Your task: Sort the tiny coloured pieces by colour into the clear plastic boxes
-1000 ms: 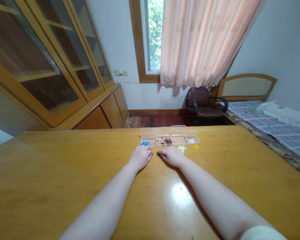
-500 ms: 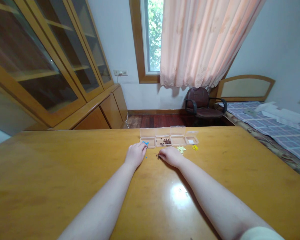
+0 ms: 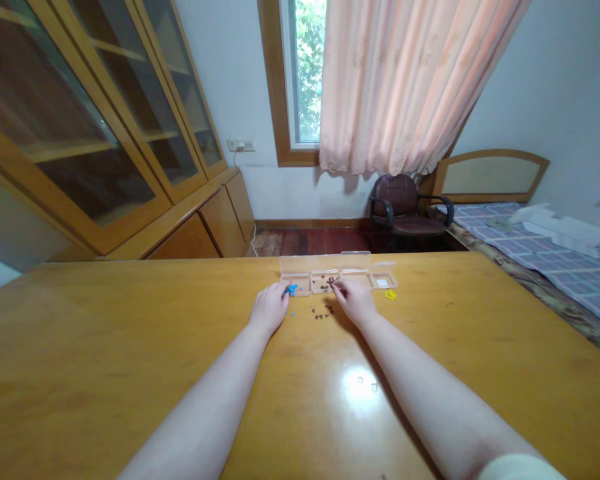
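Observation:
A clear plastic compartment box (image 3: 357,265) with its lid up lies near the far edge of the wooden table (image 3: 130,347). My left hand (image 3: 270,308) reaches to its leftmost compartment, fingertips pinched at small blue pieces (image 3: 293,289). My right hand (image 3: 356,300) is at the second compartment, fingers pinched over small brown pieces there. More brown pieces (image 3: 321,313) lie loose on the table between my hands. One blue piece (image 3: 293,314) lies by my left hand. Yellow pieces (image 3: 391,295) lie to the right of the box.
A glass-fronted wooden cabinet (image 3: 80,127) lines the left wall. Beyond the table stand a dark office chair (image 3: 405,207), a window with a pink curtain (image 3: 395,80), and a bed (image 3: 545,247) at the right.
My right hand has lifted off the loose brown pieces and gone forward to the box's second compartment, which uncovers the brown pieces. My left hand has edged forward to the blue pieces.

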Motion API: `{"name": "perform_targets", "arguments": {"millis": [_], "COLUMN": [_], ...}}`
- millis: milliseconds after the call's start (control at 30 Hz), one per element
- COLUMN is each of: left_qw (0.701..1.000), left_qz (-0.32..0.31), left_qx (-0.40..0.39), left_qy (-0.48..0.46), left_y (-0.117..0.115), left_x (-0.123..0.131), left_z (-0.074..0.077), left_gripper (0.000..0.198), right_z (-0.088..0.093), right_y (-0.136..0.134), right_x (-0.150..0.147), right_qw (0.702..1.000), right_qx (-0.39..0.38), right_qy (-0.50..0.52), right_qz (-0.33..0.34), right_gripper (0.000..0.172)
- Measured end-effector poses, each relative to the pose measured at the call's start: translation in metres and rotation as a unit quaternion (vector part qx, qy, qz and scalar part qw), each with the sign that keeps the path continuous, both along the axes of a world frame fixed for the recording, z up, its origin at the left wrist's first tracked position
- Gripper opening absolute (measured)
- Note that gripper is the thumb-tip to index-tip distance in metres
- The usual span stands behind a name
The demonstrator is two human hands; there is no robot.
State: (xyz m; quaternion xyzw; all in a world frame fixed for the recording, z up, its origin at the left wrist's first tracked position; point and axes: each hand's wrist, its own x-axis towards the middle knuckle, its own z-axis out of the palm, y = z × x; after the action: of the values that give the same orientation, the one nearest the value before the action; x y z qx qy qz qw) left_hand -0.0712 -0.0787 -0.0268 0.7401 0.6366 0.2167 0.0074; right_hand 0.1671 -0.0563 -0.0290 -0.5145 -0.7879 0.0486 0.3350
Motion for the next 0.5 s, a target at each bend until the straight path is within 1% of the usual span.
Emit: {"name": "perform_targets", "arguments": {"millis": [133,200,233,267,333,433,500], "left_qw": [1.000,0.999,0.999,0.999,0.999,0.999,0.999], "left_qz": [-0.026,-0.043,-0.049,-0.053,-0.049,-0.022,-0.010], "left_qx": [0.000,-0.004,-0.007,-0.010,-0.013,-0.015,-0.022], "left_qy": [-0.009,-0.007,-0.004,0.002,0.017,0.036,0.041], "left_y": [-0.002,-0.004,-0.005,-0.006,-0.009,-0.013,-0.015], "left_x": [0.002,0.005,0.006,0.007,0.008,0.006,0.003], "left_z": [0.001,0.003,0.005,0.007,0.011,0.018,0.022], "left_gripper": [0.030,0.028,0.027,0.025,0.024,0.022,0.021], "right_z": [0.000,0.000,0.000,0.000,0.001,0.006,0.009], "right_y": [0.009,0.013,0.014,0.015,0.012,0.004,-0.001], "right_x": [0.004,0.005,0.005,0.005,0.005,0.006,0.005], "right_qw": [0.997,0.995,0.994,0.994,0.995,0.992,0.985], "right_qx": [0.010,-0.001,-0.010,-0.019,-0.036,-0.063,-0.085], "right_qy": [-0.020,-0.049,-0.063,-0.073,-0.085,-0.100,-0.123], "right_qz": [-0.071,-0.088,-0.086,-0.075,-0.033,0.045,0.082], "right_gripper": [0.028,0.028,0.027,0.027,0.027,0.026,0.025]}}
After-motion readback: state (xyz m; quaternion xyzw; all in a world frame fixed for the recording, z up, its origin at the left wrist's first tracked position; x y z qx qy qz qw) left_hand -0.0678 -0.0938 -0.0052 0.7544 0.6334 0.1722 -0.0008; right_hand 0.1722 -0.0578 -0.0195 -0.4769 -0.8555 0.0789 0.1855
